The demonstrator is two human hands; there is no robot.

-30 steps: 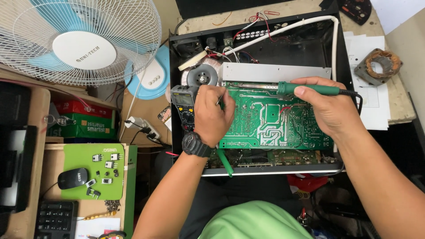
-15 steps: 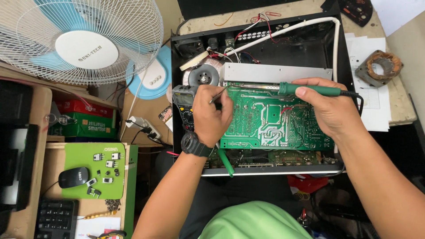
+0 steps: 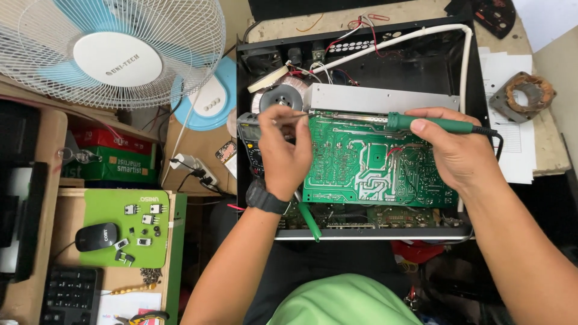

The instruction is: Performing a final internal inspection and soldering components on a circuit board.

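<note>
Right hand (image 3: 454,150) grips the iron (image 3: 415,123), lying left-right along the board's (image 3: 373,162) far edge; left hand (image 3: 283,150) pinches solder wire (image 3: 294,118) toward its tip.

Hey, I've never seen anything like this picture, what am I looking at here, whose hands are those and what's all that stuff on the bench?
The picture comes from a camera worn on a person's head, looking down at their own two bare hands. In front of them sits an open black metal case with a green circuit board lying in it, copper side up. The right hand holds a green-handled soldering iron, its metal tip reaching left along the board's top edge. The left hand, with a black wristwatch, pinches a thin wire, probably solder, pointing toward that tip. To the left stand a white and blue fan and a green mat carrying a black mouse and small electronic parts. A black keyboard lies below it.
</note>
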